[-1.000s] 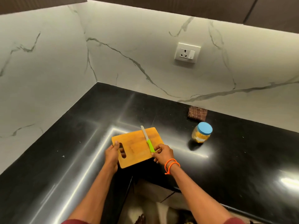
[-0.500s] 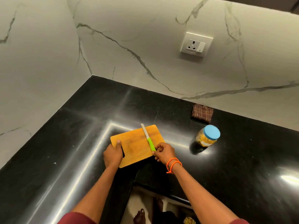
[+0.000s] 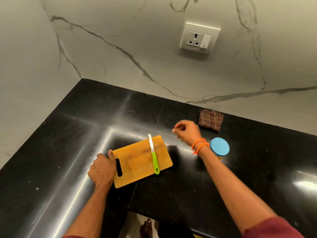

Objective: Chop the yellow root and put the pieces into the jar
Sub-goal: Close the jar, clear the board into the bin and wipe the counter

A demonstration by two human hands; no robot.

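Gripping cutting board's [image 3: 137, 162] handle end, left hand [image 3: 102, 170]; right [image 3: 187, 132] loosely curled, empty.

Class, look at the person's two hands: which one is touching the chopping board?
The left hand, gripping the chopping board at its handle-slot end. The right hand, wearing orange bands, is raised above the counter, touching nothing visible.

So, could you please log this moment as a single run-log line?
left hand: gripping cutting board edge | right hand: raised, empty | knife: on board | jar: lidded | root: unseen
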